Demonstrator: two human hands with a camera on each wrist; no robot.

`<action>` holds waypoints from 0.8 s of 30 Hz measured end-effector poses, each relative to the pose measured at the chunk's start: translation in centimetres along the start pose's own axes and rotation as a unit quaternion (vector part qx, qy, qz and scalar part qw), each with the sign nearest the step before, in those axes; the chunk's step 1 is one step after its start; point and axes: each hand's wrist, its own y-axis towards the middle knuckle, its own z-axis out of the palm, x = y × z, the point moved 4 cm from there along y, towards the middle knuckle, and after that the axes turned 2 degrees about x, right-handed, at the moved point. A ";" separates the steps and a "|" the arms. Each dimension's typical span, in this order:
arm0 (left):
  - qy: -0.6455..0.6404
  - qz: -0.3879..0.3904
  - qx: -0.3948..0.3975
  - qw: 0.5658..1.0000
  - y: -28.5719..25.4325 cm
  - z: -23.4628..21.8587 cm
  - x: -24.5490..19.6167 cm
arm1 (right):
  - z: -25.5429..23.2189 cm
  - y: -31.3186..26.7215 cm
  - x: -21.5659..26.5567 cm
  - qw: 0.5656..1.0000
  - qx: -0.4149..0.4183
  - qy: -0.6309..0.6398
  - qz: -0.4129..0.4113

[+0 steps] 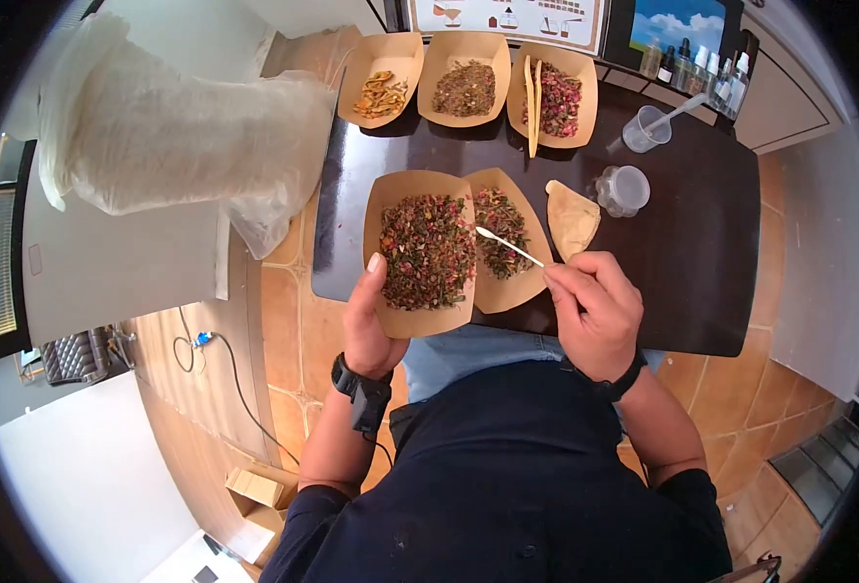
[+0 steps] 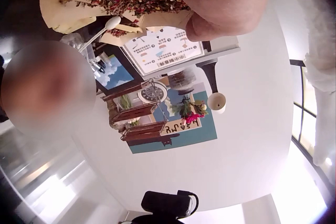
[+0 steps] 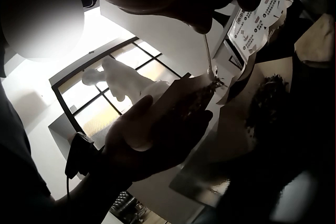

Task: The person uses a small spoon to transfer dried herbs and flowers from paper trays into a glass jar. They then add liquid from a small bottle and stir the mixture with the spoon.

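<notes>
My left hand [image 1: 369, 325] grips a kraft paper tray [image 1: 391, 325] at its near left side, thumb on the rim. The tray holds a mix of dried petals and herbs [image 1: 428, 251], and in the right wrist view it is raised and tilted. My right hand [image 1: 600, 316] pinches the handle of a small white spoon [image 1: 512, 247]. Its bowl is at the raised tray's right rim, with bits of the mix beside it in the right wrist view. Partly behind the raised tray, a second paper tray [image 1: 522, 291] holds more of the mix.
Three paper trays line the table's back: orange dried pieces [image 1: 381, 94], brown bits [image 1: 464, 89], and pink buds [image 1: 559, 102] with wooden tweezers [image 1: 532, 107]. A tan pouch [image 1: 572, 219], lidded jar [image 1: 624, 189], plastic cup [image 1: 646, 129] and several small bottles [image 1: 697, 73] stand right.
</notes>
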 end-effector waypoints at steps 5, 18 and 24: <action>0.001 -0.005 0.000 1.000 0.1 -0.1 -0.1 | 0.1 -0.3 0.3 0.999 0.019 0.021 -0.019; -0.004 0.012 -0.010 1.000 0.3 0.0 -0.3 | -0.1 -0.9 0.8 0.994 0.065 0.073 -0.048; -0.011 0.017 -0.019 1.000 0.4 0.2 -0.4 | 0.5 -1.2 1.3 0.989 0.113 0.064 -0.072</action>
